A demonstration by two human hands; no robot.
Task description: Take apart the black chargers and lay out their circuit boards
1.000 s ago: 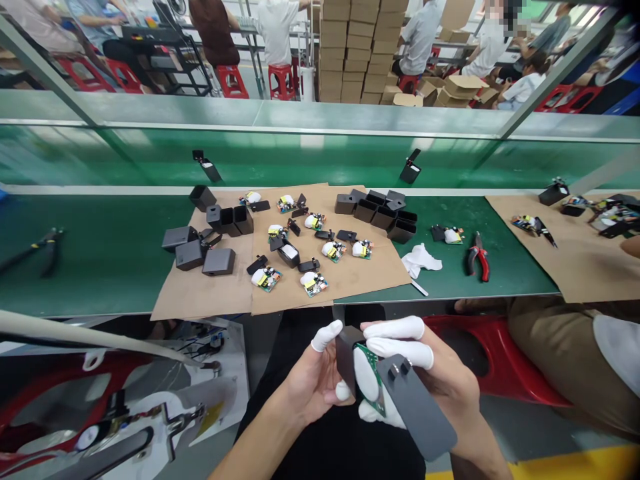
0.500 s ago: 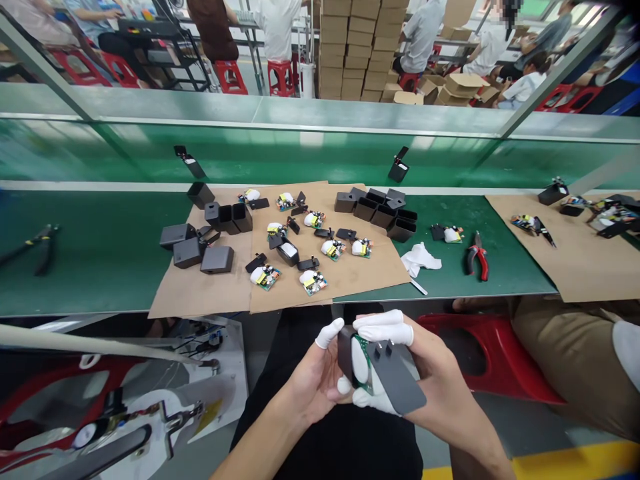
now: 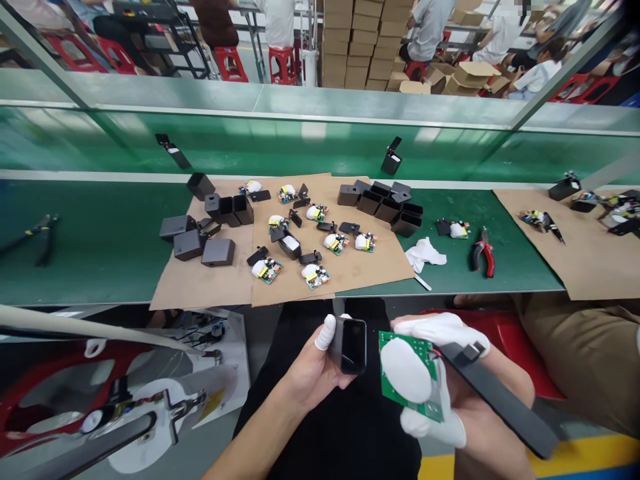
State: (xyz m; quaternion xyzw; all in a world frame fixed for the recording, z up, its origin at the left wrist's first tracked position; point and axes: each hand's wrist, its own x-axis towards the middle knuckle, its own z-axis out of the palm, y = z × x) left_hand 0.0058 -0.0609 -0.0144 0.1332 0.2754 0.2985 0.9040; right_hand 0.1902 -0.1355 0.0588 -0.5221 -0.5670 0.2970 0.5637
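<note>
My left hand (image 3: 313, 370), with white finger cots, is closed around a black plastic case (image 3: 347, 345) whose open end faces right. My right hand (image 3: 465, 380) grips a green circuit board (image 3: 387, 393) by its edges. A large white blob (image 3: 405, 370) covers much of the board's visible face. Red and dark wires join the board to a flat black end cover (image 3: 500, 400), which lies against the right hand. Board and case are apart, with a small gap between them above my lap.
On the bench, brown cardboard (image 3: 235, 287) bears several circuit boards (image 3: 316, 275) and black cases (image 3: 219, 252). Red-handled pliers (image 3: 483, 253) and a white cloth (image 3: 425, 253) lie to the right. Another person's leg (image 3: 555, 347) is at right; a machine with a gauge (image 3: 93, 421) stands lower left.
The circuit board, partly inside the case before, is now out of it. My right hand has moved right with board and cover, while my left hand keeps the case.
</note>
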